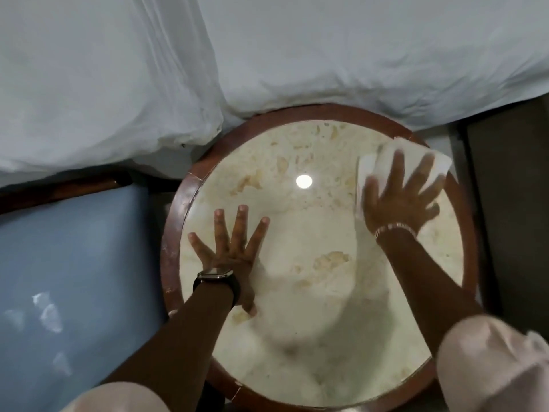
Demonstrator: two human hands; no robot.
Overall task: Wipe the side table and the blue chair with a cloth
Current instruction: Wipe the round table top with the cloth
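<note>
The cloth (377,165) is white, folded flat, and it lies at the far right of the round side table (297,292), right up against the wooden rim (172,233), with one corner lapping over the wood. The right hand (401,200) presses down on top of it, fingers spread wide and flat, palm on the fabric, not clenched around it but pinning it to the surface. The hand is blurred, so the fingertips are hard to make out cleanly. A beaded bracelet (395,228) sits on that wrist.

The table top is pale cream stone with tan blotches, glossy, and a bright round light reflection (304,181) shines near its middle. A reddish-brown wooden rim runs all the way round it.

Over on the near left side, the left hand (231,257) is planted flat on the stone, fingers splayed, holding nothing, just bearing on the surface. A dark watch (215,278) wraps that wrist. Both forearms reach in from the bottom, with pale sleeves (490,367) at the lower corners.

Left of the table, just beside it, is the blue chair (83,263), its padded seat showing a few whitish marks (49,315), with a dark wooden frame along its far edge. Beyond table and chair, white bedding (326,55) fills the top, its rumpled edge reaching the table's far rim. Right of the table stands a dark panel (511,218).
</note>
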